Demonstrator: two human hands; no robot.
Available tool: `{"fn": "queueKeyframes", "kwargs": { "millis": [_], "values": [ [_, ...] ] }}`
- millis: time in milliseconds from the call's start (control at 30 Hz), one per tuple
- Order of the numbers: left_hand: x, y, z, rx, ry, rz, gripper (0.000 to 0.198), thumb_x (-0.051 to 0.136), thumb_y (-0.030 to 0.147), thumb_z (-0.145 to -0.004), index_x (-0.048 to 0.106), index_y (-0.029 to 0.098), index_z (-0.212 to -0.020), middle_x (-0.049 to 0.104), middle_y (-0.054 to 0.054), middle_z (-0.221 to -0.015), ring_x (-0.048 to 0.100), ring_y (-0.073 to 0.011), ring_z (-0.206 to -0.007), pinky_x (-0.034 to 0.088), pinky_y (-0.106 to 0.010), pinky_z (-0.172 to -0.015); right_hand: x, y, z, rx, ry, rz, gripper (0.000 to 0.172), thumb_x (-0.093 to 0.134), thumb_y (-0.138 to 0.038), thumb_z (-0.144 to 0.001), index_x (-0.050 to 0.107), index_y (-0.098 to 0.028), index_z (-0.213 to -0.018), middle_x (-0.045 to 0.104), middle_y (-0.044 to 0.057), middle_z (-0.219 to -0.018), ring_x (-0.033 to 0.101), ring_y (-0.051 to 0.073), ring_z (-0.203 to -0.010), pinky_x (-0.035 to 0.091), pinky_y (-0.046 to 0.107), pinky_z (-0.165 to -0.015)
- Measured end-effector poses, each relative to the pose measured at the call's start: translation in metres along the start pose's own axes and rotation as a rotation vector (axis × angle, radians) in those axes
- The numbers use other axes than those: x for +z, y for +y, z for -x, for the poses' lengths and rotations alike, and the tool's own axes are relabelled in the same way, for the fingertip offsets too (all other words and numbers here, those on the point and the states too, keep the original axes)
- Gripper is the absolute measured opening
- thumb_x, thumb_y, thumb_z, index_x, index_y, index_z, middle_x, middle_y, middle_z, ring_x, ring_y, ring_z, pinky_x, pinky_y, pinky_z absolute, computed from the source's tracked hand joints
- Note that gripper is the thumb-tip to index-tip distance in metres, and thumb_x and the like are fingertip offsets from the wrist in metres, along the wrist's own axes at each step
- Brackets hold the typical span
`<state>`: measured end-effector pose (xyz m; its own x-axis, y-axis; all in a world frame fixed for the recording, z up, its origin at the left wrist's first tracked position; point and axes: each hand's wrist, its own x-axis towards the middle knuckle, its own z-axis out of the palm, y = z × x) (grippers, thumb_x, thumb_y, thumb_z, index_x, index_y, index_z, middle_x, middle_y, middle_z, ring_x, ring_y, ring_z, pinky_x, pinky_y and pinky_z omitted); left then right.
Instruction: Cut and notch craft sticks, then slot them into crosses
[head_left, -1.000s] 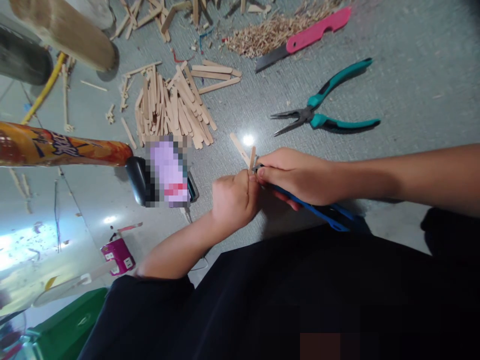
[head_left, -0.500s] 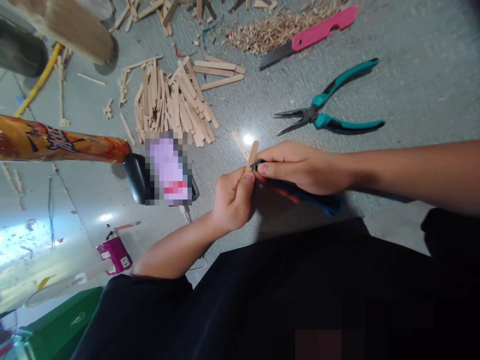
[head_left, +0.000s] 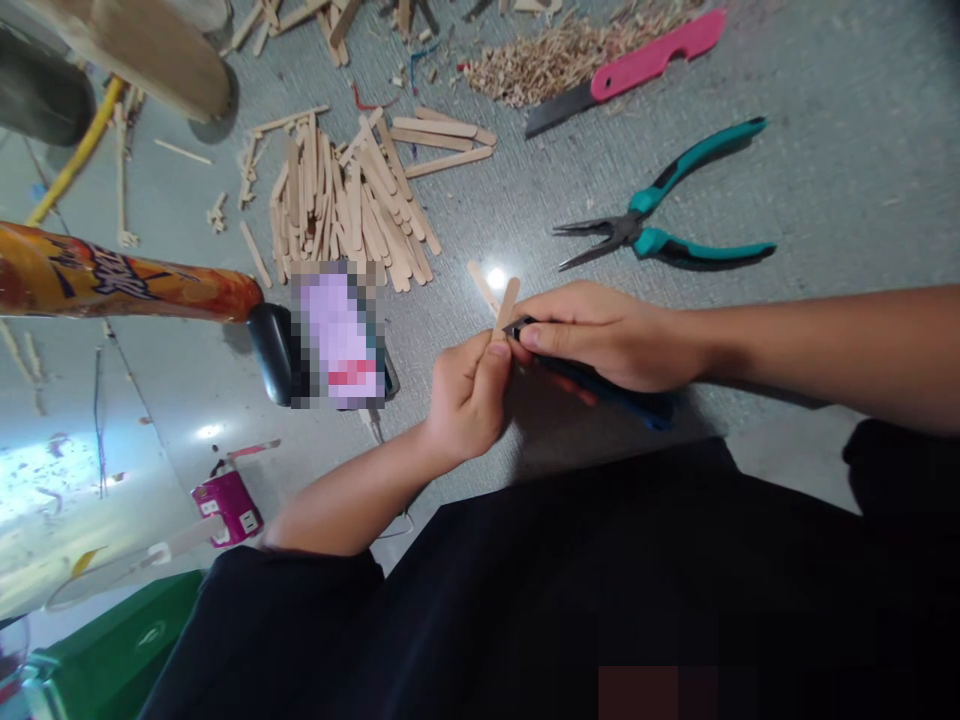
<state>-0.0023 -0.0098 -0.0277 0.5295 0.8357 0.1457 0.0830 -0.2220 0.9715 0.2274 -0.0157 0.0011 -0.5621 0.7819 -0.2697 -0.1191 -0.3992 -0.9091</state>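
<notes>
My left hand (head_left: 466, 397) pinches a wooden craft stick (head_left: 507, 302) that points up and away from me. My right hand (head_left: 600, 332) is closed round a blue-handled cutter (head_left: 609, 392), whose dark tip touches the stick near my left fingertips. Both hands hover just above the grey floor, close in front of my dark-clothed lap. Another loose stick (head_left: 480, 282) lies on the floor right behind the held one.
A heap of craft sticks (head_left: 349, 205) lies at the upper left, teal long-nose pliers (head_left: 660, 225) and a pink-handled blade (head_left: 630, 68) beside wood chips (head_left: 544, 60) farther back. An orange tube (head_left: 112, 280), a blurred phone (head_left: 337, 335), a magenta plug (head_left: 229, 505) sit left.
My left hand has turned and raised the stick so more of it shows above the fingers. My right hand has drawn the cutter's handle in under the palm.
</notes>
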Motion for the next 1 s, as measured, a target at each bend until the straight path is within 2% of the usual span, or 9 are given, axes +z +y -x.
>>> {"fn": "queueKeyframes", "kwargs": {
  "millis": [200, 333, 467, 567, 667, 800, 1000],
  "values": [
    [0.001, 0.010, -0.002, 0.089, 0.020, -0.245, 0.045, 0.053, 0.040, -0.131, 0.066, 0.024, -0.091, 0.069, 0.003, -0.072, 0.057, -0.0107, -0.056, 0.038, -0.032, -0.053, 0.006, -0.003, 0.001, -0.027, 0.051, 0.116, 0.038, 0.052, -0.012, -0.120, 0.059, -0.024, -0.084, 0.061, -0.006, -0.065, 0.058, 0.011, -0.046, 0.046, 0.021, -0.042],
    [-0.001, 0.011, -0.005, 0.157, 0.029, -0.357, 0.044, 0.053, 0.036, -0.130, 0.062, 0.024, -0.088, 0.064, 0.005, -0.067, 0.051, -0.0096, -0.053, 0.032, -0.030, -0.050, 0.007, -0.002, 0.002, -0.038, 0.066, 0.148, 0.038, 0.052, -0.011, -0.119, 0.059, -0.024, -0.085, 0.061, -0.007, -0.066, 0.059, 0.011, -0.046, 0.046, 0.022, -0.043],
    [-0.002, 0.009, -0.005, 0.140, 0.008, -0.429, 0.045, 0.050, 0.036, -0.130, 0.060, 0.025, -0.088, 0.059, 0.005, -0.066, 0.048, -0.0117, -0.053, 0.032, -0.032, -0.053, 0.008, -0.003, 0.003, -0.024, 0.079, 0.184, 0.039, 0.052, -0.011, -0.121, 0.059, -0.024, -0.084, 0.061, -0.007, -0.065, 0.060, 0.010, -0.046, 0.046, 0.022, -0.044],
    [-0.002, 0.007, -0.004, 0.154, 0.000, -0.383, 0.045, 0.053, 0.038, -0.129, 0.060, 0.025, -0.087, 0.056, 0.005, -0.064, 0.044, -0.0122, -0.051, 0.029, -0.034, -0.054, 0.010, -0.004, 0.004, -0.016, 0.086, 0.208, 0.042, 0.052, -0.011, -0.121, 0.058, -0.024, -0.081, 0.061, -0.007, -0.064, 0.060, 0.010, -0.046, 0.045, 0.022, -0.045],
    [-0.002, 0.005, -0.003, 0.092, -0.023, -0.282, 0.047, 0.054, 0.042, -0.129, 0.063, 0.025, -0.087, 0.056, 0.004, -0.065, 0.041, -0.0123, -0.051, 0.029, -0.035, -0.054, 0.009, -0.003, 0.004, -0.020, 0.077, 0.191, 0.043, 0.052, -0.010, -0.121, 0.058, -0.024, -0.081, 0.062, -0.007, -0.063, 0.060, 0.009, -0.045, 0.044, 0.022, -0.044],
    [-0.003, 0.002, -0.002, -0.012, -0.040, -0.065, 0.051, 0.054, 0.048, -0.130, 0.069, 0.023, -0.088, 0.058, 0.003, -0.067, 0.044, -0.0126, -0.055, 0.036, -0.034, -0.055, 0.002, 0.002, 0.001, -0.115, 0.034, 0.222, 0.042, 0.057, -0.018, -0.122, 0.059, -0.025, -0.080, 0.061, -0.007, -0.060, 0.058, 0.009, -0.045, 0.042, 0.021, -0.044],
    [-0.002, -0.004, 0.000, -0.056, -0.060, 0.114, 0.051, 0.055, 0.050, -0.129, 0.069, 0.022, -0.088, 0.055, 0.003, -0.069, 0.044, -0.0121, -0.057, 0.039, -0.032, -0.056, -0.006, 0.001, -0.001, -0.224, -0.010, 0.292, 0.043, 0.060, -0.026, -0.121, 0.061, -0.024, -0.077, 0.064, -0.005, -0.056, 0.057, 0.010, -0.047, 0.041, 0.021, -0.046]
  ]
}}
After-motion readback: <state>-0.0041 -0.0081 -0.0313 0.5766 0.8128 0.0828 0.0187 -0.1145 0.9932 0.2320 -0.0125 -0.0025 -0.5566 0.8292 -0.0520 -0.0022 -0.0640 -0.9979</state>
